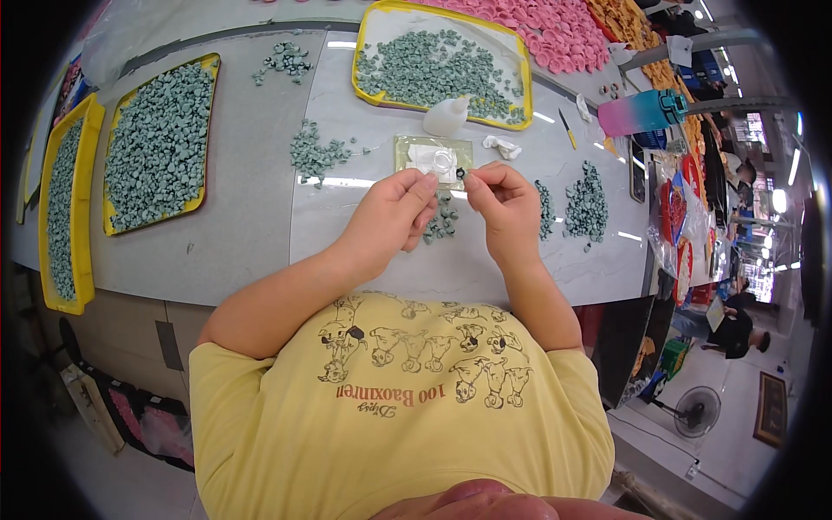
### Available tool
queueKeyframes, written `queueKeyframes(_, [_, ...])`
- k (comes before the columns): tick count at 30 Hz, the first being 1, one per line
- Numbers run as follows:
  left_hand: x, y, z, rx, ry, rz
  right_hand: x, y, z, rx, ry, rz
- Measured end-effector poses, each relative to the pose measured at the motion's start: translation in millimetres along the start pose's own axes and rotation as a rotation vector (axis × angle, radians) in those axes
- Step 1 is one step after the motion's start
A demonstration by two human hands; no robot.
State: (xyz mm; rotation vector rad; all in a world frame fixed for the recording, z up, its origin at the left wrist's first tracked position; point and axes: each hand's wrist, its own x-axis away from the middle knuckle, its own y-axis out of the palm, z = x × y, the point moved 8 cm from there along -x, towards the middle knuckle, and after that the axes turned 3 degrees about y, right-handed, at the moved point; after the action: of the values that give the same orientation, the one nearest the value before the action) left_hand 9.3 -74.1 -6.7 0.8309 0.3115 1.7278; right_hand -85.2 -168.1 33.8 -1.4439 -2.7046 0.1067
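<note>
Two hands meet over the middle of the pale worktop (260, 217), fingertips drawn together in a pinch: the left hand (394, 215) and the right hand (503, 208) share one tiny dark piece (460, 174), held just between them at about twelve o'clock from the knuckles. Whether each hand truly grips it or one only steadies it, I cannot tell at this size. Such a piece looks very light and hard, likely easy to flick away or drop, so a fingertip pinch across its sides seems the sound hold, with little squeeze needed. Directly under the hands, at six o'clock from the piece, lies a small heap of grey-green bits (442, 221); more heaps sit at three o'clock (588, 204) and at ten o'clock (316, 154). Just beyond the fingers, at twelve o'clock, rests a clear flat packet (433, 159) with a white squeeze bottle (447, 115) lying behind it. Farther off at twelve o'clock a yellow tray (364, 52) holds many grey-green bits, and two more yellow trays stand at nine o'clock (212, 130), (82, 251). A pink-to-blue drinking bottle (646, 111) lies at two o'clock.
</note>
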Motion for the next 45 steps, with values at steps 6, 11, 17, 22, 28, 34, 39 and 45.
queueKeyframes(6, [-1.8, 1.4, -1.7, 0.089, 0.002, -0.027, 6.3, 10.5, 18.5, -0.334, 0.275, -0.096])
queueKeyframes(11, [0.1, 2.9, 0.9, 0.127, -0.002, -0.042, 7.7, 12.8, 11.4, -0.272, 0.166, -0.061])
queueKeyframes(17, [0.2, 2.5, -0.3, 0.137, -0.004, -0.059, 14.4, 17.8, -20.2, 0.159, -0.295, -0.051])
queueKeyframes(22, [-0.9, 3.0, -1.1, 0.137, -0.003, -0.054, 22.0, 21.0, -35.3, 0.379, -0.524, -0.002])
queueKeyframes(28, [-0.9, 1.5, -2.7, 0.112, 0.01, -0.04, 35.4, 31.1, -49.2, 0.566, -0.819, 0.036])
queueKeyframes(34, [4.2, 2.0, 6.0, -0.016, 0.14, -0.025, 46.2, 38.6, -52.2, 0.568, -0.956, 0.016])
queueKeyframes(39, [4.5, -2.8, 13.8, -0.135, 0.22, 0.038, 27.3, 26.5, -50.3, 0.425, -0.729, -0.089])
queueKeyframes(45, [0.7, -6.8, 3.5, -0.327, 0.075, 0.061, -13.1, -27.0, -32.5, 0.413, -0.219, -0.092])
